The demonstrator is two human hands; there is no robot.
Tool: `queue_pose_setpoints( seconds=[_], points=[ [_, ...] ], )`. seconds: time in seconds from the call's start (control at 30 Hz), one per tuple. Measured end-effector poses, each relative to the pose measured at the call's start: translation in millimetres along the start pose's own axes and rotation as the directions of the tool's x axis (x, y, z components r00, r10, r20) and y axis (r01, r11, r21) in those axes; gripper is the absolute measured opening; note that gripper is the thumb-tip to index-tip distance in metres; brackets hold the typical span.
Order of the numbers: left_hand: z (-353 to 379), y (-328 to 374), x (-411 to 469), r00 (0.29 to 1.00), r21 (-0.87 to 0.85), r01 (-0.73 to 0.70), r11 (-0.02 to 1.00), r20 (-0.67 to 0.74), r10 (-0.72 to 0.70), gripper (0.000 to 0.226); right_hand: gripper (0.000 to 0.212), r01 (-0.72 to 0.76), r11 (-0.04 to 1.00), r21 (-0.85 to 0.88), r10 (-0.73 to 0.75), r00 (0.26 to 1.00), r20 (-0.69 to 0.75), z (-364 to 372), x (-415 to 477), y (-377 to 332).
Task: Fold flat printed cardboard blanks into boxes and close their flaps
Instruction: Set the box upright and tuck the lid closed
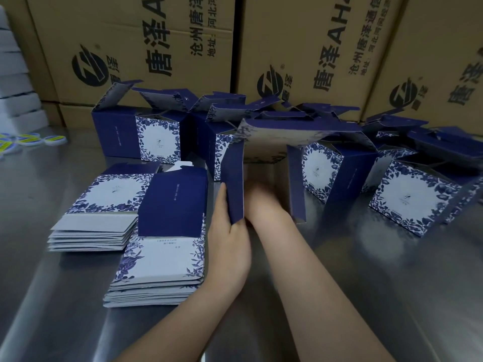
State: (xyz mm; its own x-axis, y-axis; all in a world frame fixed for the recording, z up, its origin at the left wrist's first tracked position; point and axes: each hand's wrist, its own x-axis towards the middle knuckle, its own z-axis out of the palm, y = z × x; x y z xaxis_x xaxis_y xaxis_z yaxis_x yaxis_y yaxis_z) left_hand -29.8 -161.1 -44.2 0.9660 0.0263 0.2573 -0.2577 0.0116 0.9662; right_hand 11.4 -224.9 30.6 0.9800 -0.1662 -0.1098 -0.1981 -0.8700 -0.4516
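Cardboard box [266, 142] | left hand [230, 231] grips flap [234, 184] | right hand [262, 202] inside, blurred

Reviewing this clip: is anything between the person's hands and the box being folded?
Nothing visible. The left hand grips the half-folded box by its dark blue side flap, and the right hand, blurred, reaches inside it. The stacks of flat blanks lie beside the left hand, not in its way.

1. A half-folded box [274, 142] sits mid steel table [366, 283], its open side toward the camera.
2. The left hand [230, 231] grips its left blue flap; the blurred right hand [264, 202] reaches inside it.
3. Left of this box lie 2 stacks of flat blanks [167, 257].
4. Behind and right of it stand folded boxes [146, 137], top flaps open, before brown shipping cartons [156, 48].
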Motion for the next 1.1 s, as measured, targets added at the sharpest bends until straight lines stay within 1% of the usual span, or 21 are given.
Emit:
queue_pose_setpoints(
  seconds=[0.07,0.13,0.2,0.3,0.4,0.47,0.53,0.6,0.63,0.73,0.87,0.93,1.0,1.07,1.1],
  points=[
    [-0.7,1.4,-0.3,1.0,-0.023,0.014,1.0,-0.005,-0.014,0.07,0.028,-0.009,1.0,-0.03,0.009,1.0,0.01,-3.1,-2.5,-1.5],
    [-1.2,0.7,0.1,1.0,-0.037,0.027,0.999,-0.011,-0.027,0.074,0.026,0.025,0.995,-0.092,-0.018,0.997,0.075,-2.3,-3.4,-3.9],
    [-1.6,0.7,-0.5,1.0,-0.039,0.029,0.999,-0.002,-0.029,0.072,0.034,0.023,0.987,-0.157,-0.007,0.995,0.102,-0.8,-1.2,-4.7],
    [-1.4,-1.6,-0.1,1.0,-0.031,0.03,0.999,0.004,-0.03,0.065,0.039,0.021,0.992,-0.127,-0.005,0.992,0.127,-1.3,0.9,-4.4],
    [-1.6,-1.5,-0.4,0.999,-0.014,0.036,0.999,0.018,-0.036,0.07,0.039,0.01,0.993,-0.117,0.006,0.991,0.132,-0.5,0.9,-5.0],
    [-1.8,-1.3,0.1,0.999,-0.006,0.031,1.0,0.026,-0.031,0.065,0.039,-0.016,0.998,-0.065,0.024,0.992,0.122,1.0,1.2,-3.9],
    [-2.0,0.4,0.5,0.999,-0.005,0.024,1.0,0.024,-0.024,0.066,0.038,-0.023,1.0,-0.009,0.024,0.996,0.082,1.6,1.7,0.4],
    [-1.9,2.7,1.0,1.0,-0.012,0.022,1.0,0.017,-0.022,0.074,0.037,-0.02,0.998,0.061,0.019,1.0,0.024,2.3,-0.1,4.5],
    [-1.7,3.8,0.9,1.0,-0.015,0.022,1.0,0.014,-0.022,0.076,0.036,-0.019,0.997,0.07,0.02,1.0,-0.001,2.1,-1.8,5.1],
    [-1.9,3.8,0.1,1.0,-0.028,0.009,1.0,0.01,-0.009,0.077,0.03,-0.007,0.998,0.063,0.007,1.0,-0.01,2.3,-4.0,4.1],
    [-1.7,1.1,-0.4,1.0,-0.004,0.02,1.0,0.015,-0.02,0.078,0.038,-0.013,0.999,-0.042,0.017,0.996,0.091,-2.5,-5.1,-3.5],
    [-1.5,1.1,-0.3,1.0,0.004,0.026,1.0,0.011,-0.026,0.077,0.036,-0.002,0.998,-0.055,0.008,0.995,0.104,-2.2,-4.9,-3.8],
    [-2.1,2.5,-0.6,1.0,0.001,0.028,1.0,0.011,-0.028,0.074,0.029,0.002,1.0,0.016,-0.003,0.999,0.042,-0.1,-6.0,0.2],
    [-3.0,3.3,-0.8,1.0,-0.014,0.02,1.0,0.01,-0.02,0.064,0.026,-0.004,0.99,0.144,0.022,0.992,-0.125,3.0,-9.1,5.2],
    [-3.4,3.7,-0.7,1.0,-0.016,0.02,1.0,0.007,-0.02,0.063,0.026,0.02,0.971,0.237,0.033,0.975,-0.219,5.1,-10.9,7.1]
  ],
)
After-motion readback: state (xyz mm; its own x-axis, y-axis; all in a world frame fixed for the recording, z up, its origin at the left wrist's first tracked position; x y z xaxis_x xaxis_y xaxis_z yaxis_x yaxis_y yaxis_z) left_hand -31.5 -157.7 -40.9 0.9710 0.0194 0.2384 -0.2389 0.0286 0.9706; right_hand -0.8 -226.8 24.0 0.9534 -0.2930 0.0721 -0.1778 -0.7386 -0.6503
